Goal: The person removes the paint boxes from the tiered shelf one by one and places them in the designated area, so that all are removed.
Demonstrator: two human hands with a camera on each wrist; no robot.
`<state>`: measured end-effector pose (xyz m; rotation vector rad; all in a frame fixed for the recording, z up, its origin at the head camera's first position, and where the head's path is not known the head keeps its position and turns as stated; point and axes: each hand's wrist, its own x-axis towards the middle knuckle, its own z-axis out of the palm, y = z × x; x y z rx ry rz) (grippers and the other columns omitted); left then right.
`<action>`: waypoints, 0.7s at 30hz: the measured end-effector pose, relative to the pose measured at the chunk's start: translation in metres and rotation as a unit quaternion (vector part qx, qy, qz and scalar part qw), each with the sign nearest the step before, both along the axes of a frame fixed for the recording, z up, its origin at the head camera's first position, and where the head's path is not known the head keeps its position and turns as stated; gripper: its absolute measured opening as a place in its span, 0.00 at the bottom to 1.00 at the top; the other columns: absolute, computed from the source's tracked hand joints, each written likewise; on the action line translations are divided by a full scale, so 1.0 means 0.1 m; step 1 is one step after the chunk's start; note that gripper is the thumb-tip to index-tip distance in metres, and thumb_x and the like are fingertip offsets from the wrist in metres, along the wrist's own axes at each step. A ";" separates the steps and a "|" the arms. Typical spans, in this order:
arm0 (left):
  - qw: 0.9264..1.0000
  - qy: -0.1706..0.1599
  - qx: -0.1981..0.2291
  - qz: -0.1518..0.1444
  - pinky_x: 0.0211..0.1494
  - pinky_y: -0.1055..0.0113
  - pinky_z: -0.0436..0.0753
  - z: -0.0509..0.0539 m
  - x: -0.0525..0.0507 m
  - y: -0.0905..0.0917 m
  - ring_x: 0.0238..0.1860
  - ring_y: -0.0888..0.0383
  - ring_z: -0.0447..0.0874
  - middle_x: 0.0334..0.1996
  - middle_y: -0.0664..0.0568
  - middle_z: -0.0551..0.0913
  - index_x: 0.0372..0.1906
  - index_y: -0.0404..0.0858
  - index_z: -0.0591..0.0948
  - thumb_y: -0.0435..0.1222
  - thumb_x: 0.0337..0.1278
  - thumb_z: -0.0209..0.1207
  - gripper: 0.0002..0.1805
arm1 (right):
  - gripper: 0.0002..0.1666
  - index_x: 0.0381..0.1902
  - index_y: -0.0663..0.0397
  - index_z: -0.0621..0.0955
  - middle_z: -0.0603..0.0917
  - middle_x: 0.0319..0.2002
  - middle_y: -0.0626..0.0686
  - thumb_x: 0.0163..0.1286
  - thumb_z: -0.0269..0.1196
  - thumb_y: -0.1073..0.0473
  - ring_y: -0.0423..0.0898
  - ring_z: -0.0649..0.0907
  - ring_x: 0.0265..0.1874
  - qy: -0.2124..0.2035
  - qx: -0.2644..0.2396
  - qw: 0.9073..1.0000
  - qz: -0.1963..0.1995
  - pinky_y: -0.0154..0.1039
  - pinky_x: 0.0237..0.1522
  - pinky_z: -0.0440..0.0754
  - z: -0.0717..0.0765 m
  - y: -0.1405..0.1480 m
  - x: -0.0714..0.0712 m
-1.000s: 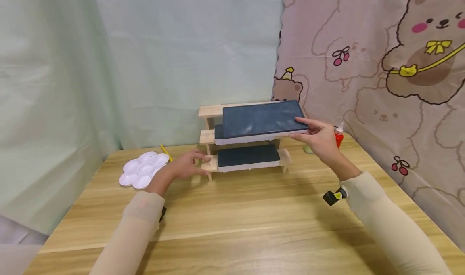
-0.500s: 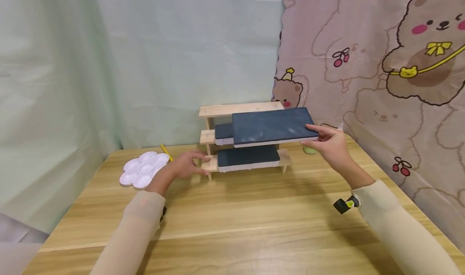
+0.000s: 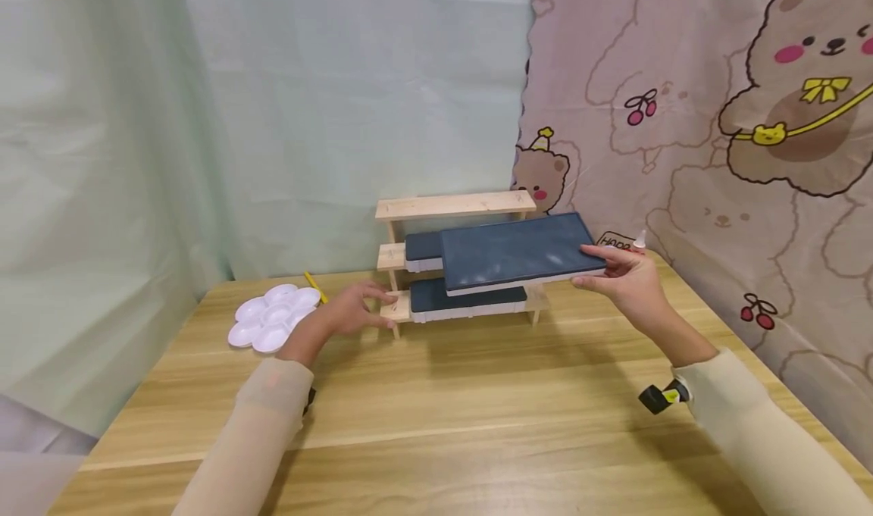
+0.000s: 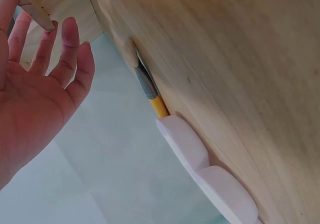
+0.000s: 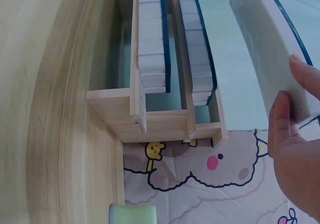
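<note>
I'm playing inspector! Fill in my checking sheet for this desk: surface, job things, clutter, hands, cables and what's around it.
Surface: wooden table, light with streaky grain.
Job things: three-level wooden rack; dark-topped box held off it, in front; second box on the middle shelf; third box on the bottom shelf.
Clutter: white flower-shaped palette and yellow paintbrush, left; white-nozzled bottle, mostly hidden, right; small green thing, can't tell what.
Hands: right hand holds the dark-topped box's right end; left hand holds the bottom shelf's left end.
Cables: nothing seen.
Surroundings: pale green curtain behind; pink bear-print curtain, right.
</note>
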<state>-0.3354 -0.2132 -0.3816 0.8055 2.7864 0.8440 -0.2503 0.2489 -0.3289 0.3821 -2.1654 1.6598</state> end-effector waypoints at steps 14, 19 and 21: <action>1.000 -0.009 0.003 0.004 0.52 0.50 0.81 0.04 0.04 0.01 0.56 0.36 0.77 0.66 0.32 0.70 0.60 0.33 0.81 0.43 0.52 0.73 0.30 | 0.28 0.55 0.55 0.85 0.70 0.24 0.47 0.54 0.76 0.70 0.35 0.68 0.18 -0.036 0.002 0.999 0.006 0.26 0.21 0.72 -0.04 0.07 0.16; 1.000 -0.004 -0.003 0.003 0.52 0.50 0.81 0.04 0.03 0.01 0.57 0.36 0.77 0.66 0.33 0.71 0.59 0.34 0.81 0.44 0.52 0.73 0.31 | 0.28 0.55 0.52 0.86 0.71 0.23 0.46 0.54 0.76 0.67 0.36 0.68 0.19 -0.041 0.039 0.998 -0.012 0.27 0.21 0.70 -0.08 0.14 0.22; 1.000 -0.004 -0.005 0.002 0.52 0.51 0.81 0.03 0.03 0.00 0.58 0.36 0.76 0.66 0.33 0.71 0.60 0.34 0.81 0.44 0.52 0.73 0.31 | 0.28 0.54 0.50 0.86 0.73 0.23 0.45 0.54 0.76 0.67 0.36 0.69 0.19 -0.041 0.047 0.998 -0.014 0.27 0.21 0.71 -0.09 0.17 0.25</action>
